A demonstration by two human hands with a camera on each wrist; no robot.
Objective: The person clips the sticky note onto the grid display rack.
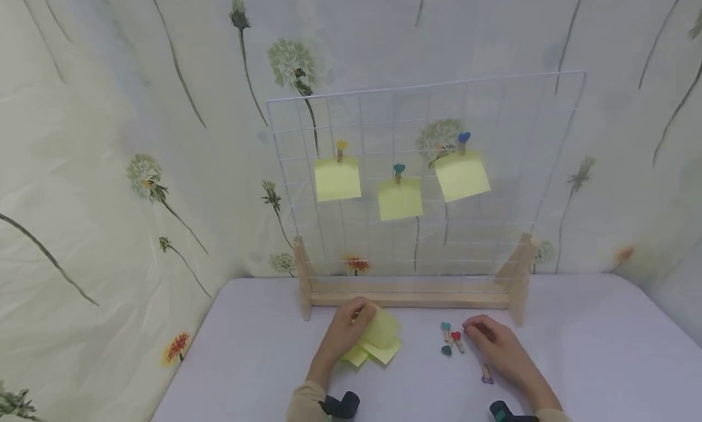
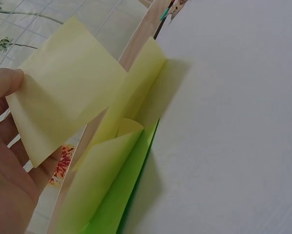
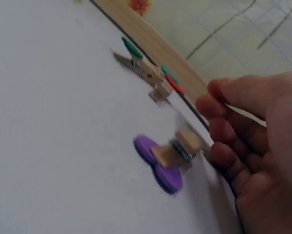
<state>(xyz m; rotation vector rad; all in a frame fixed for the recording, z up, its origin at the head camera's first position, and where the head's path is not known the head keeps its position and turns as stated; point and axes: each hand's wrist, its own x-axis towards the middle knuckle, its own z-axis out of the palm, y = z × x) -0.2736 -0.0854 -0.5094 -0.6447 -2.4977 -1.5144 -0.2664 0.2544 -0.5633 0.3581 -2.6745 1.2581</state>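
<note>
A curtained-off place of unclear kind: creased, pale, dandelion-printed sheeting point(image 1: 82, 123) rises behind and beside a white table point(image 1: 247, 343).

From my end of the feed, I can read no lettering, brand, number or sign in any of the three views. The yellow notes point(image 1: 400, 200) show me plain faces, and I make out no legible mark on the clothespins point(image 3: 168, 156) or the black wrist devices point(image 1: 347, 405).

Beige sleeves point(image 1: 306, 402); black wrist devices point(image 1: 347, 405), right one green-marked.
</note>
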